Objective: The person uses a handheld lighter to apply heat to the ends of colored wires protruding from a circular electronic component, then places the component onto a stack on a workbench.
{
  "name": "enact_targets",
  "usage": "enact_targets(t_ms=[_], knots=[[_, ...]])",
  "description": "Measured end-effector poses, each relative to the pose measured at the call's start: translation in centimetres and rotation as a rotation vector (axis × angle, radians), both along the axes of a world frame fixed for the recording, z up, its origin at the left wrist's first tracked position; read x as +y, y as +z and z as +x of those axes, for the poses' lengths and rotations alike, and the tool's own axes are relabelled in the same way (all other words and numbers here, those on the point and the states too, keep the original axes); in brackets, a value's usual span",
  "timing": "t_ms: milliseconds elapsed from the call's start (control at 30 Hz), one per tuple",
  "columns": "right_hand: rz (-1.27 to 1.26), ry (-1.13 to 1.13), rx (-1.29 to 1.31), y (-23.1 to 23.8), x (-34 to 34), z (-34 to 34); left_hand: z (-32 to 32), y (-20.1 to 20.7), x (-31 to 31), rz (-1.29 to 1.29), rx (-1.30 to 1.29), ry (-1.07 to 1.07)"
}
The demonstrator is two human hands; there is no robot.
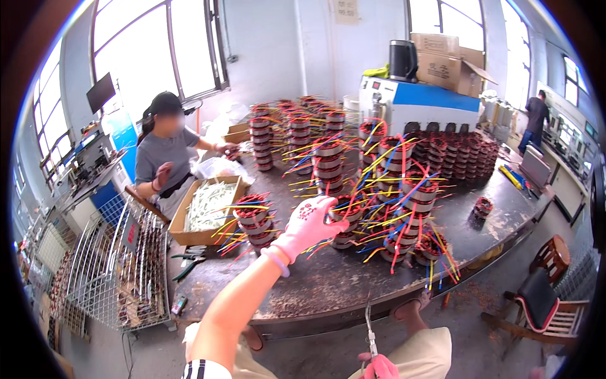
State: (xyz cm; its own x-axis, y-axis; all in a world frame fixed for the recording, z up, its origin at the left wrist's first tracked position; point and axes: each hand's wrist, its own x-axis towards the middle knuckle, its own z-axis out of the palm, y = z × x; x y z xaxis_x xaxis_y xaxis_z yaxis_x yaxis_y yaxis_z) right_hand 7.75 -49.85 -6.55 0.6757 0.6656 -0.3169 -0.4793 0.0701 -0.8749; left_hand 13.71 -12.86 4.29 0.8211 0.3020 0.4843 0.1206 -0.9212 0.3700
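My left hand [309,227], in a pink glove, reaches over the table. Its fingers and thumb curl around the upper edge of a motor stator [348,213] on top of a short stack. Red, yellow and blue wire ends stick out of the stator. At the lower edge my right hand [380,367], also pink-gloved, is closed around a slim metal tool with a thin pointed tip [371,331]; its exact kind is unclear. Just right of my left hand stand taller stacks of wired stators [420,196]. Another wired stack [254,221] stands to its left.
A cardboard box of white strips [208,215] and green-handled pliers [187,268] lie at the left. One stator [483,208] sits alone at the right. Across the table sits a co-worker [167,145]. A wooden chair [543,297] stands on the right.
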Motion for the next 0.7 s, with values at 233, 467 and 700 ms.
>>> enact_targets(t_ms=[233, 467, 700], knots=[[0.007, -0.013, -0.019, 0.5, -0.9, 0.4, 7.8, -2.7, 3.2, -0.091, 0.316, 0.162], [0.06, 0.004, -0.038, -0.4, -0.9, 0.9, 5.3, -1.7, 2.3, -0.117, 0.151, 0.138], [0.009, 0.036, -0.023, 0.5, -1.1, -0.6, -7.9, -3.4, -2.4, 0.031, 0.076, -0.134]])
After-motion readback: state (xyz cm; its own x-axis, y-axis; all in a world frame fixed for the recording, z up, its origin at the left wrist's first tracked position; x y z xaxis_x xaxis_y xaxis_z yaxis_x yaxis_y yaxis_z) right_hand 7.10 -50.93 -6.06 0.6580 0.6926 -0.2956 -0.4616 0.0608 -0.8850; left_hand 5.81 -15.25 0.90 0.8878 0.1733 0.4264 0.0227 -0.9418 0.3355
